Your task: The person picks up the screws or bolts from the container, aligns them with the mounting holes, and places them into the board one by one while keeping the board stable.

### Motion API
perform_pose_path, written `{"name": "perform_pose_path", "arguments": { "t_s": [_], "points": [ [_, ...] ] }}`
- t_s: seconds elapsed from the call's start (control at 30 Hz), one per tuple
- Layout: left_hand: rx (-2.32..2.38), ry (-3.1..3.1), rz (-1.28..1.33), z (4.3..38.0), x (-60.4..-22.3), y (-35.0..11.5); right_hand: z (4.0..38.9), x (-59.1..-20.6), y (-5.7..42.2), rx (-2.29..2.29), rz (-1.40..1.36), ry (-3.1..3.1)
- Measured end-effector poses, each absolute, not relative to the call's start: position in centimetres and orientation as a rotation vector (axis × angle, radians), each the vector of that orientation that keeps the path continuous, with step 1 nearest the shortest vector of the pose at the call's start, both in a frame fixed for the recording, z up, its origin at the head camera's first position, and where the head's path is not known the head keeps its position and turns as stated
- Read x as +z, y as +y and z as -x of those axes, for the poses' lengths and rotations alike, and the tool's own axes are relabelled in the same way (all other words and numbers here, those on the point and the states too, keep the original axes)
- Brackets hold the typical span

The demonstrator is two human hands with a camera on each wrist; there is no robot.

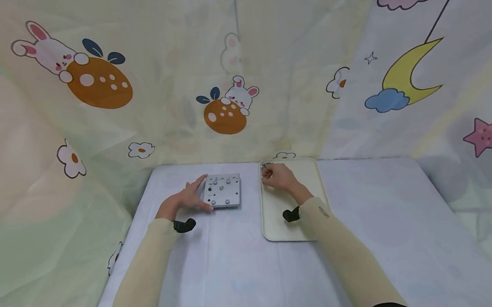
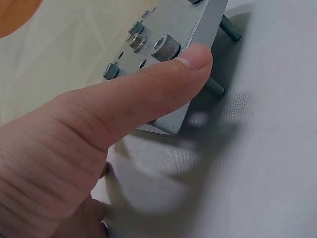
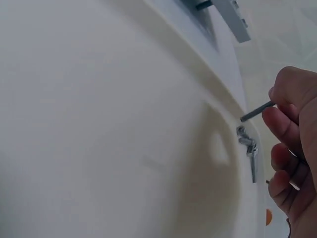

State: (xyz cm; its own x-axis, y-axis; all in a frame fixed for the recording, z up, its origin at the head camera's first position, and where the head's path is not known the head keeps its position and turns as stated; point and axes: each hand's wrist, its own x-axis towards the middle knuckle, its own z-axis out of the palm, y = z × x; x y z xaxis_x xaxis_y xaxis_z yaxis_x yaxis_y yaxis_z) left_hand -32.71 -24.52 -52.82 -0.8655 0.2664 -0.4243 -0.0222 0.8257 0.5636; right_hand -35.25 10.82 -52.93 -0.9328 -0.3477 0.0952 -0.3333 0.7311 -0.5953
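Note:
A square grey metal plate with several socket-head screws in its top lies at the left of the table. My left hand holds it by its left side, thumb near the front corner and index finger at the back corner. In the left wrist view the thumb lies against the plate's edge beside a screw head, and threaded shanks stick out beneath. Over the tray's back left corner, my right hand pinches a screw, its shank showing and its head hidden by the fingers.
The cream tray stands to the right of the plate. Several loose screws lie together at its far corner. A printed cloth backdrop rises behind the white table.

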Motion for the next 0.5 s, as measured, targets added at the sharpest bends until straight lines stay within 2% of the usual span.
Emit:
{"name": "perform_pose_path", "arguments": {
  "t_s": [0.5],
  "points": [
    [0.8,2.555,-0.225,32.0,-52.7,-24.5,33.0,-50.7,6.2,-1.117,0.675,2.731]
  ]
}}
